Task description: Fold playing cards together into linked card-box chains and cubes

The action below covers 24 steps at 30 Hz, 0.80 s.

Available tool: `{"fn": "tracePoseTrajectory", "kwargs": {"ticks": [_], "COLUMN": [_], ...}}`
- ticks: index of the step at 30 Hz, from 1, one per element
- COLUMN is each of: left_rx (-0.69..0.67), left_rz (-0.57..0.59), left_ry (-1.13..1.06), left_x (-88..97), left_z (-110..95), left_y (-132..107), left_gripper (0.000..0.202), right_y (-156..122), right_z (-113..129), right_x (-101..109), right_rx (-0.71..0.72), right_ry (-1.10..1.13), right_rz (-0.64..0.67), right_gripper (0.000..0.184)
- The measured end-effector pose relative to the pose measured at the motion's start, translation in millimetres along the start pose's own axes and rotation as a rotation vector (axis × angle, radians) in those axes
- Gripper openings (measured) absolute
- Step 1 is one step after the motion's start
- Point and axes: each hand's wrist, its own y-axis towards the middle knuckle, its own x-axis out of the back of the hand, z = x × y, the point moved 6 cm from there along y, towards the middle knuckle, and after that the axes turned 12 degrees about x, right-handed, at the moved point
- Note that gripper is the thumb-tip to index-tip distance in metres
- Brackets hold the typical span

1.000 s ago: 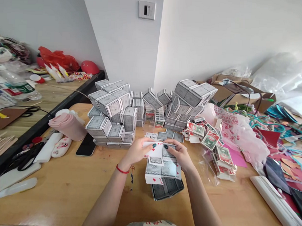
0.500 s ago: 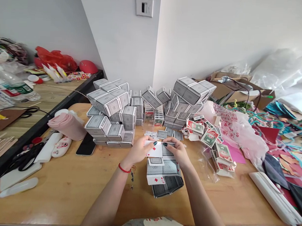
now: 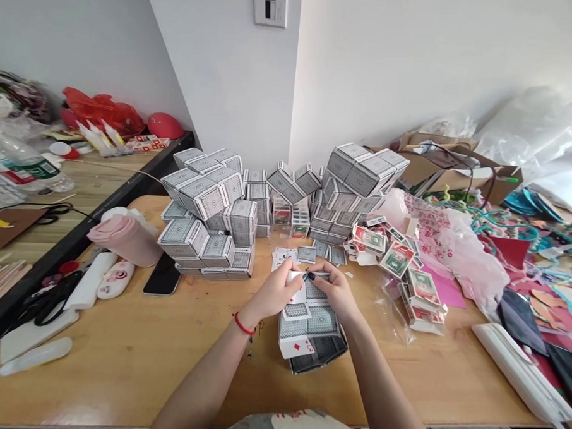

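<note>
Right in front of you, a slanted bundle of dark patterned playing cards lies on the smooth wooden tabletop, under a boxy block of folded cards. Your left hand and right hand meet at its top, fingers pinched shut on a glossy diamond card. Beyond, grey-backed card cubes pile up.
</note>
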Motion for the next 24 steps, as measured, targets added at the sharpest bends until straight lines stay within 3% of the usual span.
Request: {"fn": "tracePoseTrajectory", "kwargs": {"ticks": [5, 10, 16, 20, 24], "left_rx": [-0.002, 0.012, -0.017, -0.098, -0.117], "left_rz": [-0.07, -0.209, 0.011, -0.042, -0.02], "left_ry": [0.026, -0.13, -0.068, 0.025, 0.065], "left_x": [12.4, 20.1, 6.0, 8.0, 3.2], "left_z": [10, 23, 19, 12, 9], "left_y": [7, 13, 9, 3, 1], "left_gripper": [0.024, 0.024, 0.024, 0.022, 0.021], "right_y": [-6, -8, -5, -5, -5], "right_z": [-5, -14, -6, -2, 4], "right_x": [5, 0, 2, 3, -3], "right_rx": [-0.151, -0.185, -0.051, 0.0, 0.052], "right_ry": [0.176, 0.203, 0.128, 0.05, -0.02], "right_rz": [0.031, 0.051, 0.066, 0.079, 0.141], "right_gripper": [0.047, 0.026, 0.02, 0.02, 0.019]}}
